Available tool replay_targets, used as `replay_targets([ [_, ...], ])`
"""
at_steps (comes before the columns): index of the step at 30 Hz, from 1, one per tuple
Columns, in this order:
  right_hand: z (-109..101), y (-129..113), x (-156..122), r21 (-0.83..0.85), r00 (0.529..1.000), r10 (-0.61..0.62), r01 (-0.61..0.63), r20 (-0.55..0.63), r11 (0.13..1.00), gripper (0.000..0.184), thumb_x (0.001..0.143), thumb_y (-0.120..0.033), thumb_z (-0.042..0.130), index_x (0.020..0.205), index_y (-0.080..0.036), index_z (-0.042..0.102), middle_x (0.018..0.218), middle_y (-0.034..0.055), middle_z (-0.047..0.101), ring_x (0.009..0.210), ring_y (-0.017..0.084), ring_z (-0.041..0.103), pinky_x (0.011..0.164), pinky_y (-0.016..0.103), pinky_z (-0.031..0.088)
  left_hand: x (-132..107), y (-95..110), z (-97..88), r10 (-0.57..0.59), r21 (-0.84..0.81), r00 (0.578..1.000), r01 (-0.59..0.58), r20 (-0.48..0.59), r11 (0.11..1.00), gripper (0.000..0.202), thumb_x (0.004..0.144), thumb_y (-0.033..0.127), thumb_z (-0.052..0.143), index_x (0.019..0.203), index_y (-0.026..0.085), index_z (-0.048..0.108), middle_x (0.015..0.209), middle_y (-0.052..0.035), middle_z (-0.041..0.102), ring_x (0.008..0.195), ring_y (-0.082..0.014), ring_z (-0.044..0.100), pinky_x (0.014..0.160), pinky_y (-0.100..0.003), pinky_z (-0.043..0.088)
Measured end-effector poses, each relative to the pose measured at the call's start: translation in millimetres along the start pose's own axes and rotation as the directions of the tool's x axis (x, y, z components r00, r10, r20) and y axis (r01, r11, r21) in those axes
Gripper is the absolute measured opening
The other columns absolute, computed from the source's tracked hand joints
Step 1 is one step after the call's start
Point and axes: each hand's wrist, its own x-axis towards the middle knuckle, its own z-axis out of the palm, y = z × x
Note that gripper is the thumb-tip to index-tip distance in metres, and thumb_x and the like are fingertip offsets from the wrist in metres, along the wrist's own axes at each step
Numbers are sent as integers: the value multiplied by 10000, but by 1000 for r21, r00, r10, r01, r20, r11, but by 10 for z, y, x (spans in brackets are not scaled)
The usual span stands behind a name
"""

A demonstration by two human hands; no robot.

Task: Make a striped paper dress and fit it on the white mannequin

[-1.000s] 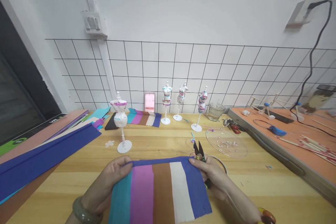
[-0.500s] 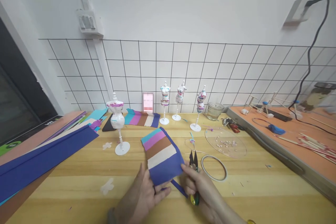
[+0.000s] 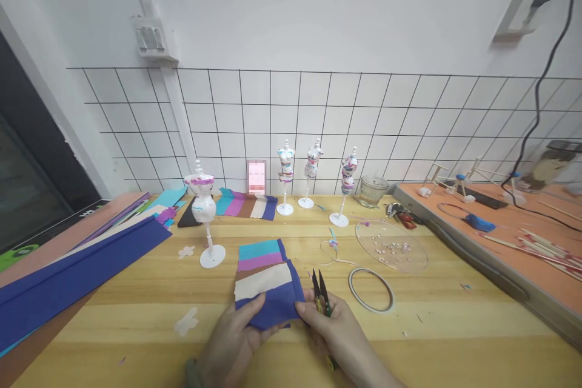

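Note:
A layered stack of crepe paper [image 3: 268,284] in turquoise, pink-purple, brown, cream and dark blue bands is held between both hands above the table. My left hand [image 3: 239,336] grips its lower left, thumb on top and fingers beneath. My right hand [image 3: 339,330] pinches the lower right corner of the blue band between thumb and finger. The same hand also holds thread snips [image 3: 319,292], blades pointing up and away, apart at the tips; part of their handle is hidden by the fingers. A narrow blue end shows under the stack.
A white mannequin stand [image 3: 204,209] stands left, with three more behind. A metal ring [image 3: 371,291] and a clear disc with small gems [image 3: 391,247] lie right. Large coloured sheets [image 3: 91,260] fill the left; an orange board [image 3: 536,260] lies right.
The paper stack has moved down and left and turned straighter. My left thumb has come down on top of it. My right hand has moved left with the snips.

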Motion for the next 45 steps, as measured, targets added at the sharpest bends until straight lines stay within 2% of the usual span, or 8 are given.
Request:
replay_targets([
  [8, -3, -151, -6, -148, 1000, 7, -4, 15, 989, 467, 618, -638, 629, 542, -186, 541, 337, -99, 281, 323, 52, 167, 376, 229, 144, -3, -21, 7, 20, 64, 1000, -18, -21, 998, 500, 826, 210, 574, 1306, 242, 434, 1143, -81, 657, 1083, -274, 571, 920, -448, 439],
  [11, 4, -167, -10, -150, 1000, 19, -15, 22, 989, 493, 640, -670, 585, 523, -201, 490, 323, -94, 291, 313, 56, 173, 374, 238, 120, -2, -15, 11, 17, 64, 999, -15, -36, 998, 537, 804, 219, 605, 1310, 237, 428, 1148, -82, 654, 1086, -276, 571, 920, -437, 444],
  [16, -32, -64, 18, -178, 1000, -5, 4, -10, 984, 467, 591, -619, 666, 533, -211, 445, 348, -107, 271, 325, 51, 169, 382, 243, 101, -41, -11, 52, -18, 58, 1000, 19, -4, 998, 564, 767, 208, 647, 1297, 191, 454, 1111, -105, 671, 1087, -280, 571, 942, -419, 428],
  [22, -11, -157, -10, -157, 999, 10, -2, 53, 988, 487, 621, -628, 631, 504, -209, 413, 364, -103, 265, 340, 47, 150, 385, 246, 72, -53, -2, 62, -28, 56, 1000, 28, -5, 998, 536, 777, 220, 634, 1285, 196, 466, 1097, -106, 678, 1067, -282, 585, 928, -438, 434],
  [31, -30, -140, 22, -144, 999, 38, -36, 13, 989, 532, 641, -698, 552, 491, -212, 398, 326, -101, 261, 301, 44, 166, 351, 236, 85, -27, 23, 35, 13, 123, 999, -8, -39, 992, 477, 776, 253, 632, 1237, 203, 520, 1120, -97, 667, 1090, -290, 563, 932, -451, 424],
  [38, -30, -89, 27, -101, 999, -35, 35, 6, 994, 472, 580, -561, 707, 511, -188, 426, 403, -100, 308, 358, 34, 196, 380, 221, 102, -52, 56, 60, -12, 233, 997, -6, 77, 972, 515, 742, 423, 640, 1201, 207, 556, 1131, -86, 659, 1160, -289, 500, 1010, -432, 348],
  [41, -23, -102, 29, -25, 1000, -12, 11, -19, 1000, 481, 586, -573, 696, 511, -206, 394, 355, -121, 245, 321, 31, 151, 356, 221, 77, -58, 15, 4, -5, 434, 988, -64, 157, 898, 595, 684, 474, 675, 1199, 205, 550, 1163, -108, 630, 1183, -313, 466, 1024, -454, 320],
  [45, 5, -119, -1, 17, 999, -2, 2, -49, 1000, 452, 582, -567, 705, 563, -198, 445, 353, -126, 251, 316, 30, 137, 344, 212, 71, -58, -174, -121, -47, 717, 978, -115, 202, 687, 707, 519, 393, 802, 1161, 206, 573, 1144, -111, 628, 1187, -344, 441, 1004, -480, 343],
])
